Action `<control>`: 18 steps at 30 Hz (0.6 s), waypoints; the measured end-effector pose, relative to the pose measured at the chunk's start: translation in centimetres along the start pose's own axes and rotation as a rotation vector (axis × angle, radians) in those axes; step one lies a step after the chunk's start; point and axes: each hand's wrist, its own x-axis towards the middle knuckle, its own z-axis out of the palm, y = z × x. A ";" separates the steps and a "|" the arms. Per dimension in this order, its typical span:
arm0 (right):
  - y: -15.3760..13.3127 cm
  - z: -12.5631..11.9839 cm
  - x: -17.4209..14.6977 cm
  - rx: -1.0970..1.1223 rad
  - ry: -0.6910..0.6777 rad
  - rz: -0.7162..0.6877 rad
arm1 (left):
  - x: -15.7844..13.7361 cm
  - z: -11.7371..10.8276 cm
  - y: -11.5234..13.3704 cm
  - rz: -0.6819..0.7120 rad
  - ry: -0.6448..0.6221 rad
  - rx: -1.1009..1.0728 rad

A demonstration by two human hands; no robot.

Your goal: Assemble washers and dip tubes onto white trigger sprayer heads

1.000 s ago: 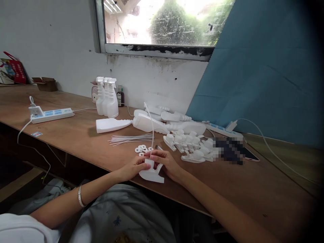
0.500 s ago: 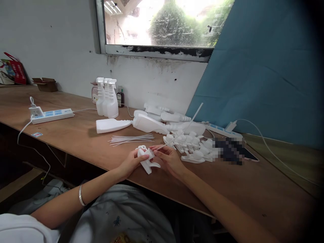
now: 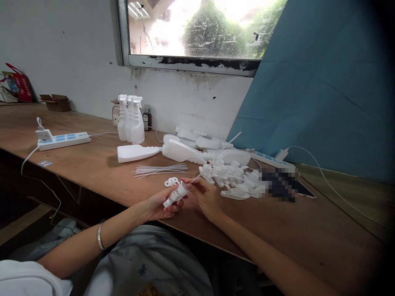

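Observation:
My left hand [image 3: 162, 204] is closed around a white spray trigger head [image 3: 176, 195], its collar turned up toward the right. My right hand [image 3: 206, 196] pinches a thin white dip tube [image 3: 233, 139] close to that collar. The tube slants up to the right, past the heap of parts. Whether its lower end sits inside the collar I cannot tell, as fingers cover it. Just beyond my left hand lie several flat white washers [image 3: 168, 183]. A bundle of loose white tubes [image 3: 154, 169] rests on the table behind them.
Several trigger heads [image 3: 236, 191] are heaped to the right, beside a phone [image 3: 306, 190]. White bottles [image 3: 182, 151] lie behind; several spray bottles [image 3: 135, 125] stand at the back. Power strips [image 3: 66, 140] with cords lie left and right. The table's front edge runs under my forearms.
My left hand has turned the trigger head, so its lever no longer sticks out to the right. The tube now slants lower. More of the washers show.

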 end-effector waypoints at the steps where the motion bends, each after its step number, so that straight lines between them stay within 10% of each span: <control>1: -0.1 0.1 -0.1 0.002 -0.003 -0.005 | 0.0 0.0 0.0 -0.020 -0.023 -0.025; 18: 0.6 0.3 -0.6 -0.180 0.006 -0.022 | -0.2 0.0 -0.3 -0.006 -0.053 -0.029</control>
